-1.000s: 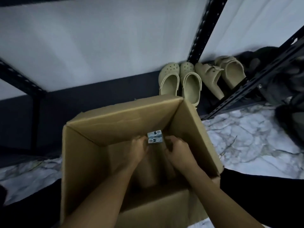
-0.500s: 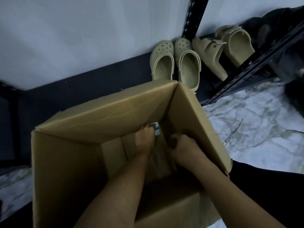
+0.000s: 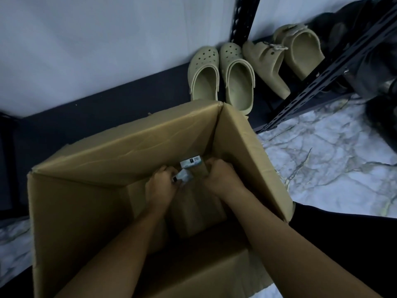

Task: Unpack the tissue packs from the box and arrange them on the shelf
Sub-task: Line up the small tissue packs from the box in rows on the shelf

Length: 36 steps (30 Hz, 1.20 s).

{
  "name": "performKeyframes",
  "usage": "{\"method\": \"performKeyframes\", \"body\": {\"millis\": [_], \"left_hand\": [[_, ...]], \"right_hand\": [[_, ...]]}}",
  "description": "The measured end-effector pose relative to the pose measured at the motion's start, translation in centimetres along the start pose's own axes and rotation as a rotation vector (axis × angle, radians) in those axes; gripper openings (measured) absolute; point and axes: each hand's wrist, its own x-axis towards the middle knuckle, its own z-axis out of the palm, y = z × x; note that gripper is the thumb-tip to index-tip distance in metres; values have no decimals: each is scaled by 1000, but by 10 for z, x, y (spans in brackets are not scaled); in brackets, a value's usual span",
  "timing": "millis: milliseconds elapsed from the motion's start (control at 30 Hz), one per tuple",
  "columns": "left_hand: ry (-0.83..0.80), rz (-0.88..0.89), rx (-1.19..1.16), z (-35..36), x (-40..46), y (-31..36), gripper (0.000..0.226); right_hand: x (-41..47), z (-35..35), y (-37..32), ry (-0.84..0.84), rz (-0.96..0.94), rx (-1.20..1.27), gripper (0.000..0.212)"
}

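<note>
An open brown cardboard box (image 3: 120, 151) stands on the floor below me, flaps up. Both my arms reach deep into it. My left hand (image 3: 160, 183) and my right hand (image 3: 222, 179) clamp the two sides of a stack of brown tissue packs (image 3: 197, 209) with pale labelled ends (image 3: 190, 163) facing the far wall of the box. The lower part of the stack is lost in shadow. The white shelf board (image 3: 96, 46) spreads above and behind the box.
Two pairs of olive clogs (image 3: 221, 76) sit on the dark bottom shelf behind the box. A black slotted shelf post (image 3: 242, 20) and a slanting rail (image 3: 318, 76) stand at the right. Marble floor (image 3: 335, 160) lies to the right; dark bags fill the top right corner.
The view has tilted down and closer to the box. The stack's pale ends, nearly hidden half a second ago, show again between my hands, which stay on its sides.
</note>
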Motion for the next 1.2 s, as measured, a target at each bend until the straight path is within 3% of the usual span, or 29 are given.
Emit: {"method": "performKeyframes", "body": {"millis": [167,300,400,533,1200], "left_hand": [[-5,-152,-129,-31,-37,-16,22],[77,-204,-203,-50,-53,-21,24],[123,-205,-255,-58,-60,-25,24],[178,-178,-320,-67,-66,-21,23],[165,-141,-335,-94,-48,-9,19]], "right_hand": [[41,26,-4,30,-34,-70,43],[63,35,-1,-60,-96,-381,44],[73,42,3,-3,-158,-642,32],[82,42,13,80,-326,-797,34],[108,48,21,92,-451,-952,32]]}}
